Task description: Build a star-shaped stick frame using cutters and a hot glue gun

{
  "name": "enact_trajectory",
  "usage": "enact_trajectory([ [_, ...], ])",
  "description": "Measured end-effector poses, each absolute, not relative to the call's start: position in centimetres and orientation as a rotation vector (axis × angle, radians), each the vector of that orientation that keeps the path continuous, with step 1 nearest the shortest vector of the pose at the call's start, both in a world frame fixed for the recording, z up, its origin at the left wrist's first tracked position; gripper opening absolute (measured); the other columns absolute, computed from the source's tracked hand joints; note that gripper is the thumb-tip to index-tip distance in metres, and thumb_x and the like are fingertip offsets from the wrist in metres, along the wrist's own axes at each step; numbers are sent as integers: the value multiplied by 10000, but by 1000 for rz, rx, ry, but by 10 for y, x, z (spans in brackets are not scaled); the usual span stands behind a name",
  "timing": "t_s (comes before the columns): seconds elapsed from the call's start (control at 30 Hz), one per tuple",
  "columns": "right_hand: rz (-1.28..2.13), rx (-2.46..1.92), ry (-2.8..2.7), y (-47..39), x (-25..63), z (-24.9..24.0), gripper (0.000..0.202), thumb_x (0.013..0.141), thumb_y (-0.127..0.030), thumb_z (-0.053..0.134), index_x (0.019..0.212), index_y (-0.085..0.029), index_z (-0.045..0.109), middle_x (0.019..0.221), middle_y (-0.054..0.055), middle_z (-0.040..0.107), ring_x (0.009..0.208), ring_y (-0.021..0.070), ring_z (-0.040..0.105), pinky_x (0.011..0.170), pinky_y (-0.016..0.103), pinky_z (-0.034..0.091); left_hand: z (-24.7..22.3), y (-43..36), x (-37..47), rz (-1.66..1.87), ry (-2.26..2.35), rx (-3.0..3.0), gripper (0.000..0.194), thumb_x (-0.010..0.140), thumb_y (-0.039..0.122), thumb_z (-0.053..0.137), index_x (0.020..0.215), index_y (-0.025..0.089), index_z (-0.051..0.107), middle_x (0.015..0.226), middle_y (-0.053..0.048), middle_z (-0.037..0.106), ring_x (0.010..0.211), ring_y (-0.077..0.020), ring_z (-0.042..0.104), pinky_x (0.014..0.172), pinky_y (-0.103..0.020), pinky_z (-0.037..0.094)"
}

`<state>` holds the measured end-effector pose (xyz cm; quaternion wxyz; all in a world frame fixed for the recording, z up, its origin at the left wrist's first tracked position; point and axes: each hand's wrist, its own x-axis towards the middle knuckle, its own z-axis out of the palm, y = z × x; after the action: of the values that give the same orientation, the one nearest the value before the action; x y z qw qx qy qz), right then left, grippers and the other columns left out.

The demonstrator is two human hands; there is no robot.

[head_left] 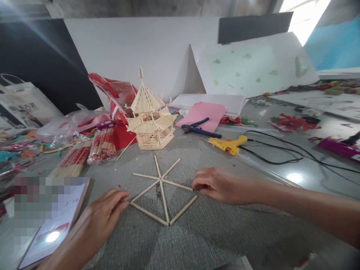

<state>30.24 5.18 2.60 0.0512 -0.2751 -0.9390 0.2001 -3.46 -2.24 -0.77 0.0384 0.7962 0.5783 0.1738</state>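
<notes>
Several thin wooden sticks meet at a centre on the grey table, forming a star [160,179]. Two more sticks lie along its near side, a left edge stick [149,213] and a right edge stick [183,210], meeting at the front tip. My left hand [105,212] rests at the star's left corner, thumb and forefinger a little apart, holding nothing. At the right end of the star, my right hand [212,184] has its fingers curled together by the tip of a spoke; what they hold, if anything, is hidden.
A wooden stick pavilion [152,123] stands behind the star. Blue pliers [201,129] and a yellow glue gun [229,145] with a black cord lie back right. Bundled sticks [102,146] and a tablet [53,228] are at left. Pink paper [202,114] lies behind the pliers.
</notes>
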Motion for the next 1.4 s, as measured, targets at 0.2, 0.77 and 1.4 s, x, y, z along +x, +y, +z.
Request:
enact_trajectory([
  [0.2, 510, -980, -2771, 47, 308, 27, 154, 819, -102, 441, 862, -158, 578, 839, 43, 578, 773, 142, 524, 704, 265, 393, -4, -22, -32, 503, 1819, 2446, 314, 897, 408, 383, 941, 221, 632, 876, -32, 671, 810, -185, 646, 711, -267, 495],
  [0.77, 309, -988, -2672, 53, 296, 24, 177, 868, -133, 406, 909, -149, 578, 875, 55, 588, 794, 145, 535, 730, 276, 403, 24, -4, -15, 319, 1913, 2474, 308, 904, 325, 338, 956, 203, 617, 941, -50, 663, 839, -202, 633, 703, -304, 457],
  [1.4, 126, -476, -3058, 31, 270, 41, 147, 847, -148, 469, 851, -168, 614, 816, 77, 594, 771, 172, 532, 708, 294, 419, 42, 10, -33, 441, 1949, 2470, 343, 861, 445, 366, 823, 207, 610, 777, -16, 657, 661, -174, 610, 631, -289, 452],
])
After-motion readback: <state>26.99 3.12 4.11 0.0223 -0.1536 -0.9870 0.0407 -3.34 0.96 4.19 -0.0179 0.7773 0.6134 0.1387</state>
